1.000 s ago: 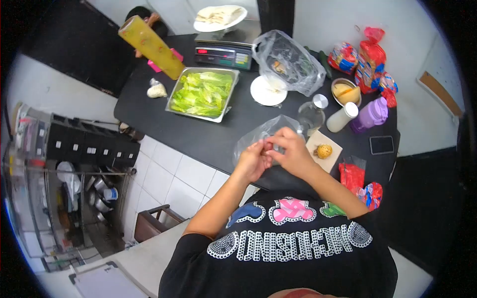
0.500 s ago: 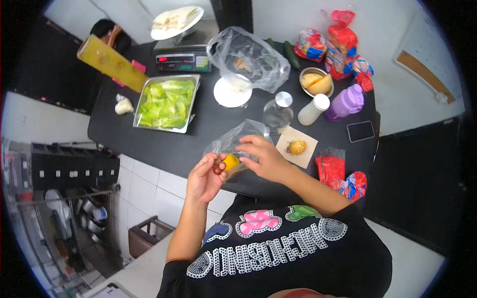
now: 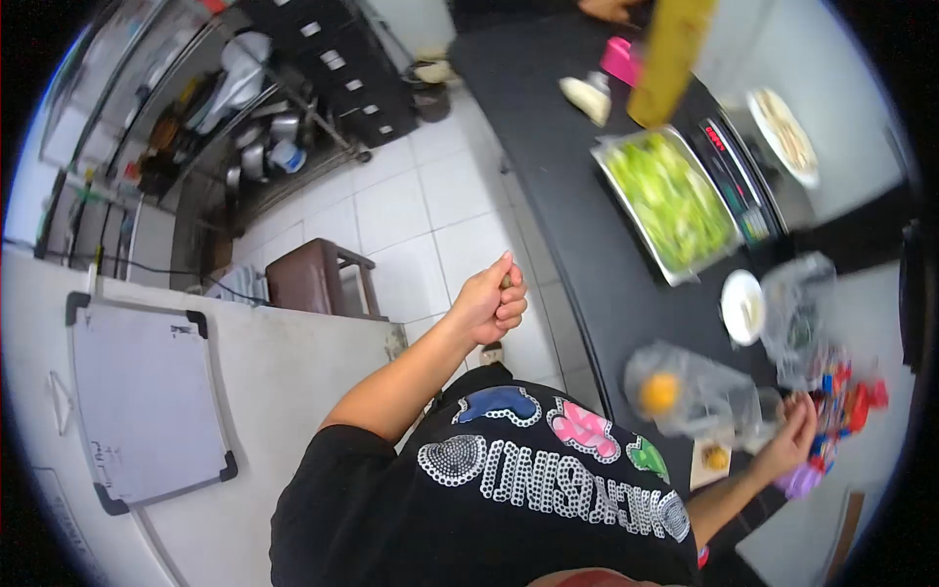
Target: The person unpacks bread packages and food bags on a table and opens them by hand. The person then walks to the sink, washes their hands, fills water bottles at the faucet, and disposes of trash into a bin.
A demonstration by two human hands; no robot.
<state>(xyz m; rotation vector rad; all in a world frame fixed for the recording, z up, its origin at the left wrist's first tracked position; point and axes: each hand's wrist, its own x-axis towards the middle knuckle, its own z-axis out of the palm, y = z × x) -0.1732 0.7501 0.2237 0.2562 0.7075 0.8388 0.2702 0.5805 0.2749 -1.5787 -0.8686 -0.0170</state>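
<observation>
The person's left hand (image 3: 494, 305) is curled in a fist, with the forearm (image 3: 411, 380) stretched forward; the right hand (image 3: 790, 440), fairly blurred, reaches far to the right.

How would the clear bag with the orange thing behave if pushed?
The clear bag looks thin and crumpled, so would probably fold rather than stay stiff. The orange thing looks round, so it might roll, though blur hides whether it lies inside the bag.
</observation>
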